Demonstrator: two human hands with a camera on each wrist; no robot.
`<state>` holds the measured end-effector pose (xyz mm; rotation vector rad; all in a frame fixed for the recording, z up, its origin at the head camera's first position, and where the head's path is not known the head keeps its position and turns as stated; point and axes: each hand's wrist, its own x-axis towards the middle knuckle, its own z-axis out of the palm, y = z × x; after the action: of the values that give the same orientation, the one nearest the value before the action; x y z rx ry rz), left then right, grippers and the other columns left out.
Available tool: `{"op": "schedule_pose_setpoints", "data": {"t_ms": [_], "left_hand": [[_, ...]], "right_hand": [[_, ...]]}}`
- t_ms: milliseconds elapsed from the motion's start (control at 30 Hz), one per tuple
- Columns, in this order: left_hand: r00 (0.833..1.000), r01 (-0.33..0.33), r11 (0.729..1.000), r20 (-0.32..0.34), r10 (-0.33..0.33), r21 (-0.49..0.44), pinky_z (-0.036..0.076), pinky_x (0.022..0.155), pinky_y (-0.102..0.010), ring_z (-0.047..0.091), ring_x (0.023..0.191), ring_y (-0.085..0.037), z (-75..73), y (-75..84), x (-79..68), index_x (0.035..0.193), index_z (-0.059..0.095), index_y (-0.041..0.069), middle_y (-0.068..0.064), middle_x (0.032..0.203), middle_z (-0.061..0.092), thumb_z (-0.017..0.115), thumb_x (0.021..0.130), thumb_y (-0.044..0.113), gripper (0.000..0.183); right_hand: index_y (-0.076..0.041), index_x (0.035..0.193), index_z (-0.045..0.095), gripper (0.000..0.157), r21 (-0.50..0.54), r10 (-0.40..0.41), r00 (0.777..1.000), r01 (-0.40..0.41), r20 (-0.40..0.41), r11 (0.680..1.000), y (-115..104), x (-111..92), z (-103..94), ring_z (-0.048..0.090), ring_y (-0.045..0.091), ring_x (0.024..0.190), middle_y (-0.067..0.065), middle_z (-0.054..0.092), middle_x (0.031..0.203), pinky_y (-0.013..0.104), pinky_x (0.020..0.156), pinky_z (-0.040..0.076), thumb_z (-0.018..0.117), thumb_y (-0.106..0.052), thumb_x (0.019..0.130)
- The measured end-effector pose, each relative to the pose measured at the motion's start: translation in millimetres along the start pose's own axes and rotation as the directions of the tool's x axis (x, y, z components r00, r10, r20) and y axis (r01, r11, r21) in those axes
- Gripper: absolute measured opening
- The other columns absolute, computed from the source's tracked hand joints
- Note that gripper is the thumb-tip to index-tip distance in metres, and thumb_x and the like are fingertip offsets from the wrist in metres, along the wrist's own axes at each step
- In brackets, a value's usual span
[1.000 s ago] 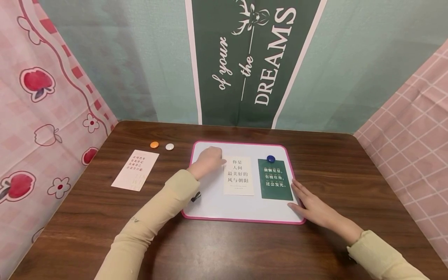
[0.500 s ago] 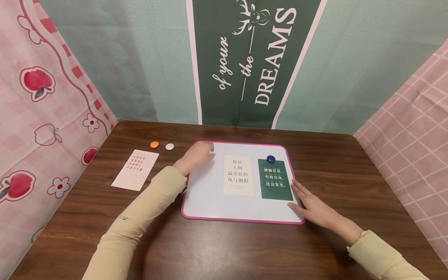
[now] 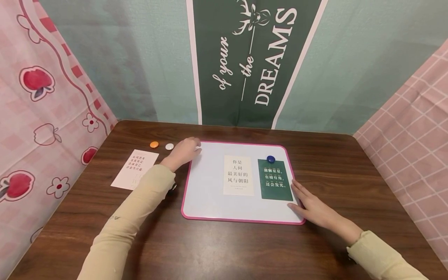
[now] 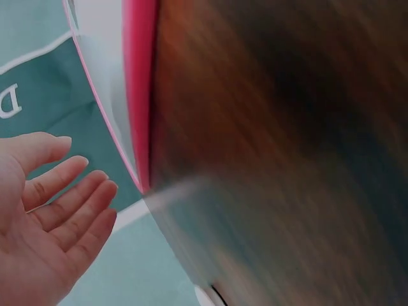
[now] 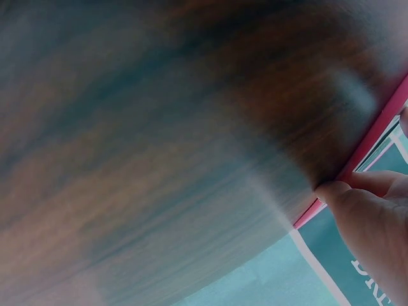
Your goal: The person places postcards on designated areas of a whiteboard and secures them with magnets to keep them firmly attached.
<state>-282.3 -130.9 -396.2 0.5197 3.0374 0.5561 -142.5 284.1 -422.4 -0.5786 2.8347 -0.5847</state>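
A white magnetic board (image 3: 210,202) with a pink rim lies on the table. My left hand (image 3: 184,151) is over its far left corner, beside a white round magnet (image 3: 169,146). In the left wrist view the left hand (image 4: 54,217) has relaxed, slightly bent fingers and holds nothing. On the board are a cream card (image 3: 239,175) with printed characters and a green card (image 3: 276,184) with a blue round magnet (image 3: 271,159) at its top edge. My right hand (image 3: 313,206) rests on the board's right edge, fingers extended; the right wrist view shows its thumb (image 5: 338,194) touching the pink rim.
An orange round magnet (image 3: 154,144) sits left of the white one. Nearer, a pale pink card (image 3: 136,167) lies on the wooden table (image 3: 224,249), partly covered by the left sleeve. A green curtain (image 3: 150,70) hangs behind the table's far edge.
The left hand has moved left, from beside the cream card to the board's far left corner near the white magnet. The right hand, cards and magnets have stayed in place.
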Motion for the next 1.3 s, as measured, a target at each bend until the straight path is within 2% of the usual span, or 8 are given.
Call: {"op": "schedule_pose_setpoints", "data": {"t_ms": [200,433,867,1033,1300], "left_hand": [[0.999,0.031,0.999,-0.03,-0.032,-0.045,0.048,0.081,-0.04,0.056,0.084,-0.026,-2.9,-17.8,-0.3,0.105,0.06,-0.001,-0.015,0.096,0.06,0.057,0.088,0.014,0.023],[0.995,0.066,0.994,-0.065,-0.072,-0.084,0.047,0.082,-0.043,0.056,0.088,-0.029,-5.6,-37.7,-1.8,0.104,0.059,-0.001,-0.017,0.1,0.06,0.056,0.089,0.015,0.022],[0.982,0.128,0.986,-0.124,-0.142,-0.11,0.044,0.082,-0.046,0.055,0.095,-0.034,-15.3,-65.0,-10.6,0.105,0.057,-0.003,-0.022,0.105,0.058,0.052,0.089,0.014,0.024],[0.972,0.159,0.979,-0.153,-0.178,-0.126,0.043,0.083,-0.047,0.055,0.098,-0.036,-16.7,-78.1,-14.0,0.106,0.056,-0.004,-0.023,0.107,0.058,0.051,0.089,0.013,0.025],[0.953,0.223,0.955,-0.162,-0.256,-0.193,0.042,0.082,-0.047,0.053,0.097,-0.036,-22.3,-92.3,-19.0,0.108,0.055,-0.005,-0.024,0.11,0.056,0.047,0.09,0.012,0.026]], "right_hand": [[0.006,0.139,0.026,0.08,0.002,0.003,1.0,-0.003,0.0,1.0,0,0,0.7,0.028,0.042,0.129,0.022,0.02,0.147,0.055,0.098,0.03,0.055,-0.046,0.087],[0.005,0.14,0.026,0.08,-0.001,0.012,1.0,-0.012,-0.003,1.0,-1,-1,1.3,0.028,0.042,0.129,0.023,0.02,0.147,0.055,0.097,0.03,0.055,-0.046,0.086],[0.006,0.139,0.026,0.08,-0.006,0.01,1.0,-0.01,-0.005,1.0,-1,-1,2.7,0.028,0.042,0.128,0.023,0.02,0.147,0.056,0.097,0.03,0.055,-0.046,0.086],[0.006,0.14,0.026,0.08,-0.003,0.015,1.0,-0.015,0.001,1.0,-1,-1,2.4,0.027,0.041,0.129,0.022,0.019,0.147,0.055,0.098,0.029,0.054,-0.047,0.087],[0.006,0.139,0.027,0.08,-0.003,0.012,1.0,-0.012,-0.003,1.0,-2,-1,1.2,0.027,0.042,0.129,0.022,0.02,0.147,0.055,0.098,0.03,0.055,-0.047,0.086]]}}
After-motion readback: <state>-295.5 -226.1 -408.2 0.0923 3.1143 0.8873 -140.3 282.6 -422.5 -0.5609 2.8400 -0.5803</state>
